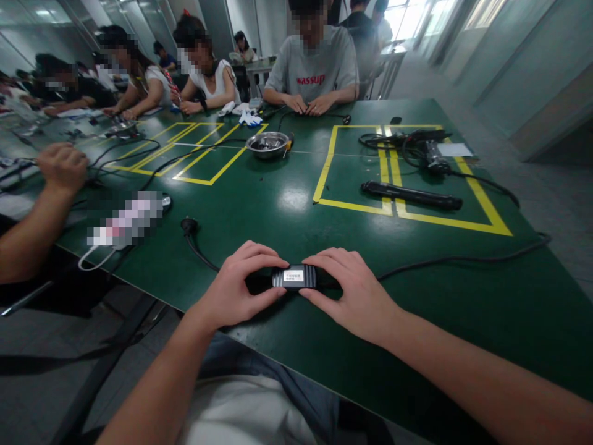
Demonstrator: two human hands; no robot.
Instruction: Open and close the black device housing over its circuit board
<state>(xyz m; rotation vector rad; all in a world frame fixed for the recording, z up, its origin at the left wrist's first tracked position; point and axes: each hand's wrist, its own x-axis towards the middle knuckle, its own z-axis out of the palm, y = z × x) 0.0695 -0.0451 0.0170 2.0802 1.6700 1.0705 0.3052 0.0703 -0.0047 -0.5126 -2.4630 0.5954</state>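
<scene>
My left hand (243, 281) and my right hand (354, 290) pinch a small black inline cable box (278, 279) between thumb and fingers, one at each end. The box has ribbed ends, and a white printed label (293, 275) faces up. It is at the green table's near edge; whether it rests on the top I cannot tell. A black cable (458, 262) runs from behind my right hand toward the right. On the other side a cord leads from behind my left hand to a black plug (189, 225) lying on the table.
A metal bowl (267, 154) of small parts stands mid-table. Yellow tape (324, 167) marks rectangles. At right lie a black tube (411, 195) and coiled cables (373, 141). A co-worker (315, 71) works opposite; another person's hand (62, 165) is at left, near a partly blurred item (130, 219).
</scene>
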